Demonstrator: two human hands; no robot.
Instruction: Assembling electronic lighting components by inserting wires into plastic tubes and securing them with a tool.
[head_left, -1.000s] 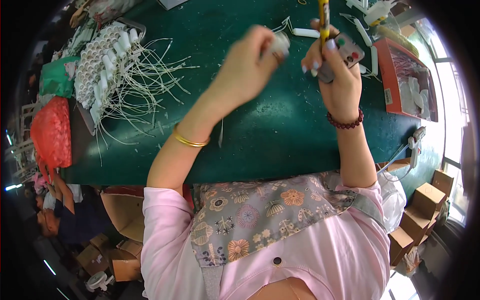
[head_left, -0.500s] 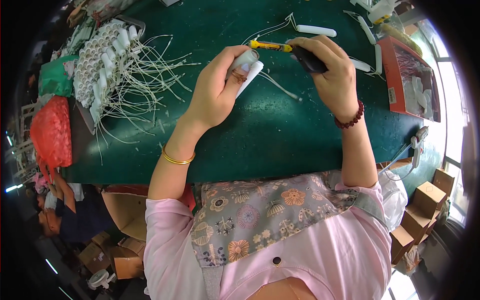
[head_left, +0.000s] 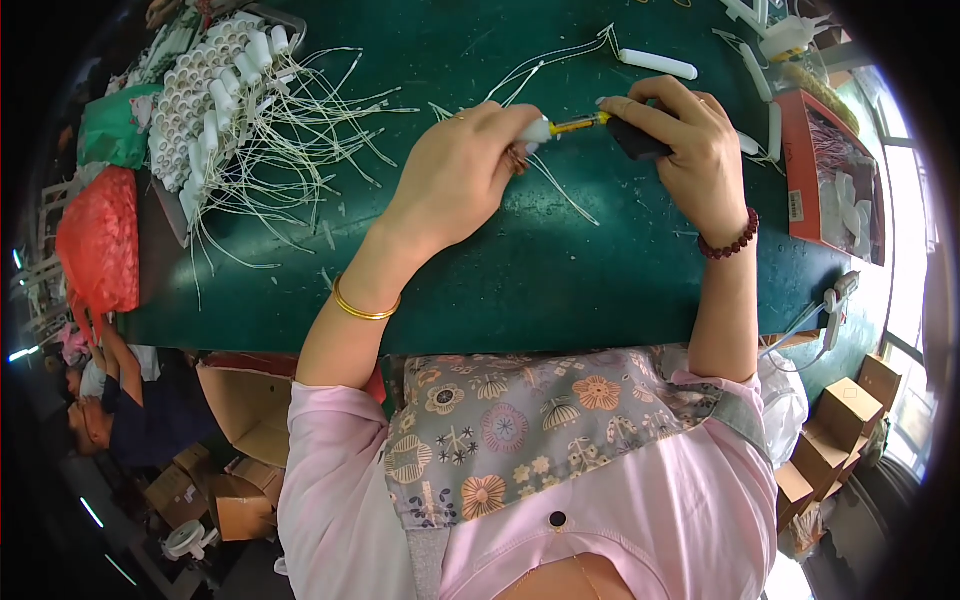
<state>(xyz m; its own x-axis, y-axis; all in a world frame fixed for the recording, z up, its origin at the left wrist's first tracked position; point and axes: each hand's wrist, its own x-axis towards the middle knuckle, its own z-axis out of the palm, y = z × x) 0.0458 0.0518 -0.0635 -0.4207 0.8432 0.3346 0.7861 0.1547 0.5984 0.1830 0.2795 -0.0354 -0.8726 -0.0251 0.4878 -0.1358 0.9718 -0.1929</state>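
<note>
Meeting a white cylinder (head_left: 538,133) held in the left hand (head_left: 450,175), a yellow rod (head_left: 575,126) juts from the right hand (head_left: 700,140), which also grips a black device (head_left: 637,143); beyond, a white tube (head_left: 657,64) lies on the green bench (head_left: 570,280).

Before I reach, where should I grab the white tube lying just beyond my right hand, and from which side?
Likely best around the middle of the white tube, from above, thumb on the near side, fingers on the far: it lies lengthwise left to right with its long sides exposed. Avoid the left end, where thin wires seem to join. Your right hand holds a black object.
</note>
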